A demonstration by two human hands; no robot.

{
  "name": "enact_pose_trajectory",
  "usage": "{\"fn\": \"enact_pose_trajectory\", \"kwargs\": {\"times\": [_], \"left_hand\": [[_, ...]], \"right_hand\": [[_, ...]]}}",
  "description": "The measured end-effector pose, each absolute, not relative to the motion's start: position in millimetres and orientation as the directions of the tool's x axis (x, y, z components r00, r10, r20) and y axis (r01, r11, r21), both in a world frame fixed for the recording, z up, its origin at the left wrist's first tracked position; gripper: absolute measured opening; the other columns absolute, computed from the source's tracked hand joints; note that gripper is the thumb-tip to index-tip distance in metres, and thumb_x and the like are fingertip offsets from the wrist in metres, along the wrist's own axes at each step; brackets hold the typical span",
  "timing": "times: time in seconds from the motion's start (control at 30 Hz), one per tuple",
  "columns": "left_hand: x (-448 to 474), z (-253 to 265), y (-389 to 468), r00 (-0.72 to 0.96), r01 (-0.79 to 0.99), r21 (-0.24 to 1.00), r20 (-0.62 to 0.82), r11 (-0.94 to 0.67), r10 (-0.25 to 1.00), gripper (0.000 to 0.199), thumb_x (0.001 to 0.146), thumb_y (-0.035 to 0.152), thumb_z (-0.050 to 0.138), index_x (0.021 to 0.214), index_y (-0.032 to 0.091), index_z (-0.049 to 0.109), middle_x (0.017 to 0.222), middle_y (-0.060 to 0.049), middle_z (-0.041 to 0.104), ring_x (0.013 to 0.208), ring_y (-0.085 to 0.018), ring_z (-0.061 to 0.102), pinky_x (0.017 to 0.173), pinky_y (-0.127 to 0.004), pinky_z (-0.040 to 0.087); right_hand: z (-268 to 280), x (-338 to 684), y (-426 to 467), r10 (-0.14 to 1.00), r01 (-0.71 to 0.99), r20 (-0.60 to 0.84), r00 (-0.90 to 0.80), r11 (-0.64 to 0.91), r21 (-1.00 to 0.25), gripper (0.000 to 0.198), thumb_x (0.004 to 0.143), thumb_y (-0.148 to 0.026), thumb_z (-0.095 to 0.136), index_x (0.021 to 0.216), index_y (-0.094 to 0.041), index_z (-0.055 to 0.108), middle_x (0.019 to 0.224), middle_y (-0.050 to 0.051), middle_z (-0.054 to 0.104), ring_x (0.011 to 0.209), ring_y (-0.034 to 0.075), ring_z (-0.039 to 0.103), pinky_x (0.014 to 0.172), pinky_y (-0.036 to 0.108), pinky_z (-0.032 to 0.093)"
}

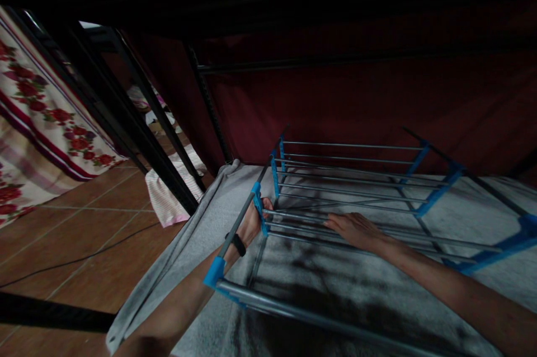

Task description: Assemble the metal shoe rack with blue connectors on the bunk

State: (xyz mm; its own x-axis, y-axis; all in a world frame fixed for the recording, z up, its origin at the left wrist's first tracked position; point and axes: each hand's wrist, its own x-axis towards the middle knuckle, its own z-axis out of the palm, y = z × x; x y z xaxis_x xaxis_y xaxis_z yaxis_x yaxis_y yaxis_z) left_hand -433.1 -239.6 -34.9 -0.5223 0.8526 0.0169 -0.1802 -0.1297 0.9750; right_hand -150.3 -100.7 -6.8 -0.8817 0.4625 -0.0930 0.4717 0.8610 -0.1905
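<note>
A shoe rack of grey metal tubes [356, 181] with blue plastic connectors stands or lies across the grey blanket in front of me. My left hand [253, 219], with a dark band at the wrist, is curled around a blue connector [258, 206] on the rack's left side. Its fingertips show near the end of a tube; part of the hand is behind the frame. My right hand [352, 228] rests over a middle tube [297, 216], its fingers bent around it. A thicker tube [293, 306] with a blue corner piece [215, 271] crosses nearest me.
A grey blanket [229, 200] lies under the rack. Dark metal posts [155, 150] rise at left, and a dark red cloth [335, 99] hangs behind. A floral curtain [54, 116], a striped cloth [168, 186] and a black cable [84, 256] are by the brown tile floor [104, 222].
</note>
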Motion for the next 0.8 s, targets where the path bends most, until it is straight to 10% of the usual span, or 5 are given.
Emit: {"fn": "enact_pose_trajectory", "kwargs": {"times": [0.37,0.8], "left_hand": [[-429,-28,-244,-0.499,-0.17,0.982,-0.015,-0.081,0.866,0.052,0.084,0.065,0.048,0.049,0.027,0.055,0.043,-0.001,0.041,0.044,-0.015,0.031,0.047,-0.035,0.028],[-428,-5,-238,-0.555,-0.119,0.992,-0.093,0.032,0.827,0.029,0.074,0.042,0.059,0.063,0.023,0.04,0.045,0.004,0.05,0.045,-0.014,0.038,0.05,-0.029,0.033]], "right_hand": [[-3,-155,-94,0.373,0.378,-0.096,-0.923,0.827,-0.416,0.047,0.104,-0.045,0.029,0.078,-0.022,0.06,0.075,0.003,0.065,0.072,0.018,0.06,0.068,0.029,0.038],[3,-150,-107,0.42,0.414,0.069,-0.905,0.906,-0.083,0.04,0.104,-0.049,0.036,0.104,-0.019,0.064,0.086,0.007,0.075,0.078,0.021,0.07,0.067,0.028,0.046]]}}
